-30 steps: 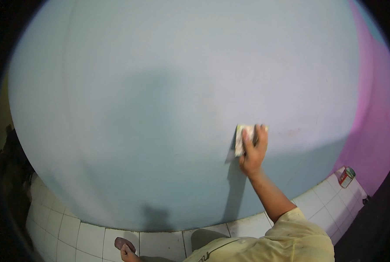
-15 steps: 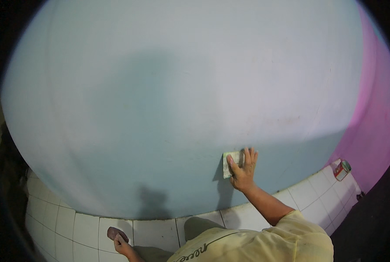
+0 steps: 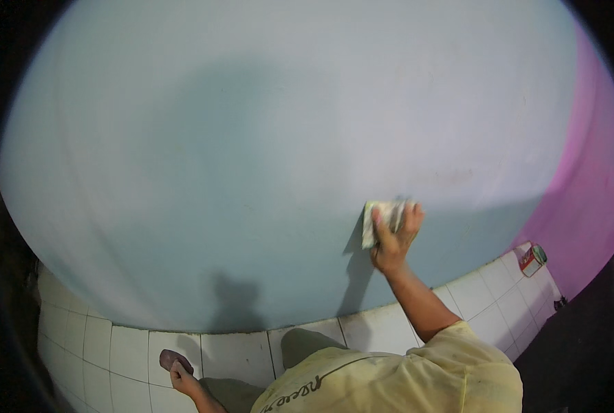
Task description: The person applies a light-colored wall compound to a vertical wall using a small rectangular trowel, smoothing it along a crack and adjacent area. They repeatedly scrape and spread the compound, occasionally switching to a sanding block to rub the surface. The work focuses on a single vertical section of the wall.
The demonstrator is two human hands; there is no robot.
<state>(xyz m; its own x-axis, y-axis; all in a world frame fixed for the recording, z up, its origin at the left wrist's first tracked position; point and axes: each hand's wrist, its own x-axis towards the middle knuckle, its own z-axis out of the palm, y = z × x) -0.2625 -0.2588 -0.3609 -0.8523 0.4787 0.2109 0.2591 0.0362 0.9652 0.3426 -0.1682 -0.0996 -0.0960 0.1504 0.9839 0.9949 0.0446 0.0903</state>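
Note:
My right hand (image 3: 395,242) grips a pale, rectangular pad (image 3: 367,227) against the light blue-grey wall (image 3: 265,172), thumb across its face and fingers toward its upper right edge. Low at the left, my left hand (image 3: 181,380) is closed on a brownish-red, rounded block (image 3: 168,357), held away from the wall above the white tiled floor (image 3: 128,354). A shadow falls on the wall just left of the pad.
A pink wall (image 3: 582,213) curves along the right side. A red can with a green top (image 3: 531,260) stands on the tiles at its foot. A large dark shape (image 3: 568,344) fills the lower right, and my legs (image 3: 303,344) stand near the baseboard edge.
The pad in my right hand went down the wall and has come back up. The view has shifted, with wall and floor edge appearing higher. My left hand still holds the block.

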